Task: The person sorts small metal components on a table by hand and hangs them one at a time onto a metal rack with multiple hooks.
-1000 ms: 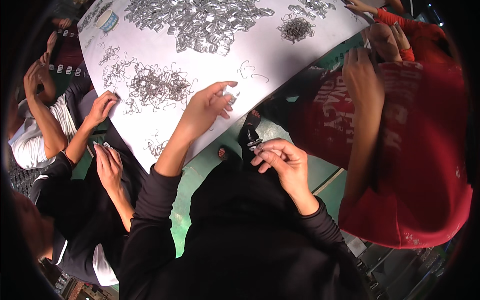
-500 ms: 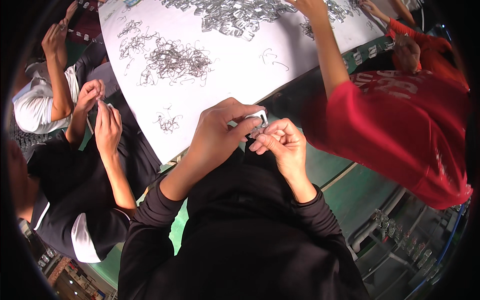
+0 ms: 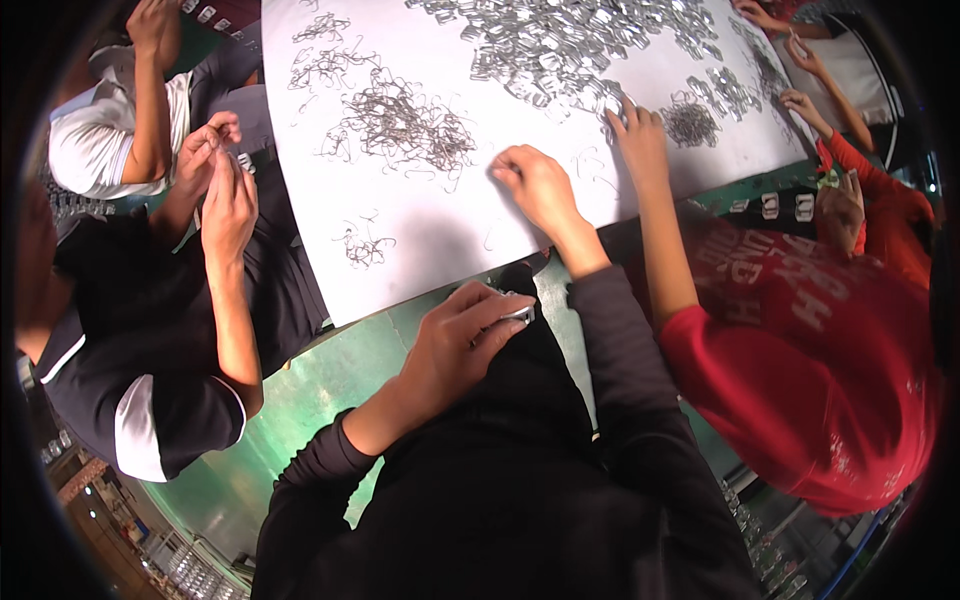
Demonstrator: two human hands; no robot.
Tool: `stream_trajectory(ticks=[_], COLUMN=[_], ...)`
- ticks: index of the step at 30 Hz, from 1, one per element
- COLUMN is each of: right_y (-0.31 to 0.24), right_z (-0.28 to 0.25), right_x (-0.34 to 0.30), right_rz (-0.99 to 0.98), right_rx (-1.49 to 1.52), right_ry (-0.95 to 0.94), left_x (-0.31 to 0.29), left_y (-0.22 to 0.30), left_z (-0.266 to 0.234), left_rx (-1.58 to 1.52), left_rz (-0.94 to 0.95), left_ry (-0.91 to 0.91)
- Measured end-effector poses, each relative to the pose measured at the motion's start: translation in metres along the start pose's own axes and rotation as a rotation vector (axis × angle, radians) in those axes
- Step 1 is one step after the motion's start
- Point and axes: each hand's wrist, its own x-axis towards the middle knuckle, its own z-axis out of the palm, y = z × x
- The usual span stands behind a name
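Note:
Over my lap, my left hand (image 3: 465, 335) is closed, pinching a small silver metal buckle (image 3: 520, 314) between thumb and fingertips. Most of the buckle is hidden by the fingers. My right hand (image 3: 541, 192) reaches forward over the white tabletop (image 3: 420, 260), palm down, with its fingers curled and the thumb close to the index finger. Whether anything tiny sits between those fingertips cannot be made out. Left of it lies a tangled pile of thin dark wire hooks (image 3: 405, 125). Some loose hooks (image 3: 595, 165) lie to its right.
A large heap of silver buckles (image 3: 560, 45) covers the far part of the table. A smaller hook cluster (image 3: 367, 246) lies near left. On my right, a co-worker in red stretches a hand (image 3: 640, 135) to the heap, close to my right arm. Another in black (image 3: 170, 330) works at left.
My right hand has left the buckle and moved forward over the table. My left hand keeps the buckle, a little lower. The view has shifted, and the red-sleeved co-worker's hand now touches the heap.

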Motion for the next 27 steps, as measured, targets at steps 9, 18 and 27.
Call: stream_trajectory(ticks=[9,18,27], right_y=[0.016,-0.069,-0.118], right_z=[0.025,-0.073,-0.082], right_x=[0.043,-0.082,-0.157], right_rz=[-0.185,0.425,0.350], right_rx=[-0.566,0.809,0.842], right_ry=[-0.193,0.007,0.237], left_x=[-0.015,-0.017,-0.004], left_y=[0.004,0.000,0.002], left_z=[-0.001,-0.005,-0.003], left_rx=[-0.057,-0.225,-0.270], left_rz=[-0.057,-0.074,0.072], left_ry=[0.018,0.013,0.036])
